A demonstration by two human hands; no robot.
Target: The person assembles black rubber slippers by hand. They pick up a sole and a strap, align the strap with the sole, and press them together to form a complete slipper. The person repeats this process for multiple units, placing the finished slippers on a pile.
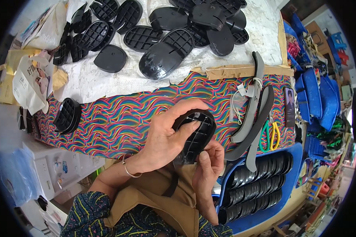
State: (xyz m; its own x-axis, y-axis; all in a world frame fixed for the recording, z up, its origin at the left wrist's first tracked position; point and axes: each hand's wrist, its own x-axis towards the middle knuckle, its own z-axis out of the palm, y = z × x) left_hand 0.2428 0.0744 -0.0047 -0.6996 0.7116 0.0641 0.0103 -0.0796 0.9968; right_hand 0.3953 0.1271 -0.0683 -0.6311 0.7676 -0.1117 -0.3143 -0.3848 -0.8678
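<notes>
In front of my body, I hold a black shoe sole piece (203,135) with its ribbed grid side facing up. My left hand (165,136) is closed around its left side, the thumb pressing into the grid and the fingers over the far rim. At the near right edge, my right hand (209,161) pinches the rim between thumb and curled fingers. Whether something small is also between those fingers is hidden. A similar black sole piece (68,115) stands alone on the patterned cloth (118,118) to the left.
Loose black sole pieces (168,53) lie heaped on a white sheet (87,85) at the back. To the right are curved grey-black strips (261,108), scissors (274,136) with green and yellow handles, and a phone (289,106). A blue crate (294,173) holds rows of glossy black pieces.
</notes>
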